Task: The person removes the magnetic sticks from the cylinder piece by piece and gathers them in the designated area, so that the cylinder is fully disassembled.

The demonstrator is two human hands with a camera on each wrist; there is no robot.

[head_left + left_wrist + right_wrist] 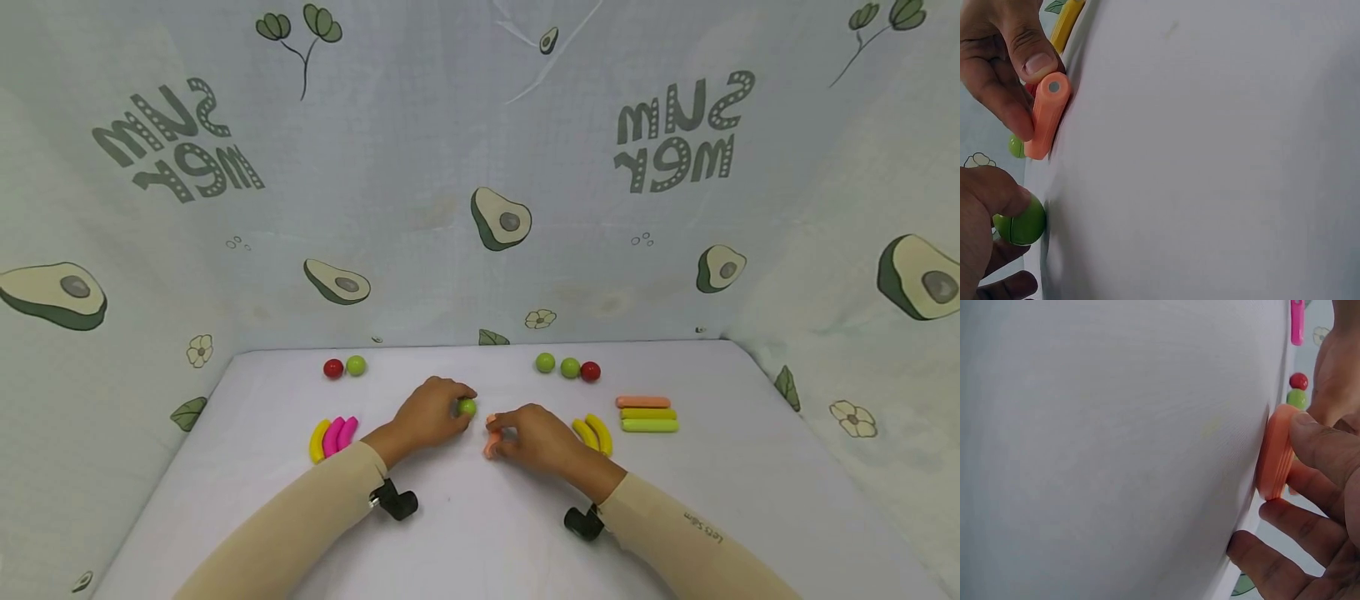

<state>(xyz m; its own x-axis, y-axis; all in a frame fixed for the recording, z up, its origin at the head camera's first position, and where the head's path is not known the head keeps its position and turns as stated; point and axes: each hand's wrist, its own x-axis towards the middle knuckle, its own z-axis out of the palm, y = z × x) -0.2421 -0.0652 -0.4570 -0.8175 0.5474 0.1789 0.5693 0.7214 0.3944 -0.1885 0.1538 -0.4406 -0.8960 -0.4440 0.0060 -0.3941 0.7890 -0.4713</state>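
Near the middle of the table, my left hand (pixel 433 413) grips a small green ball (pixel 467 407) between thumb and fingers. A seam shows on this ball (pixel 1027 224) in the left wrist view. Just right of it, my right hand (pixel 537 438) pinches an orange stick-shaped piece (pixel 492 448), partly hidden by the fingers in the head view. In the left wrist view the orange piece (pixel 1047 125) shows a grey round spot at its end. Its side (pixel 1275 453) looks ridged in the right wrist view, close to the cloth.
A red ball (pixel 333 368) and a green ball (pixel 356 365) sit back left, above yellow (pixel 318 443) and pink (pixel 347 433) banana-shaped pieces. Back right are two green balls (pixel 545 362) and a red one (pixel 590 372), with yellow bananas (pixel 599 434) and coloured sticks (pixel 649 425) nearer.
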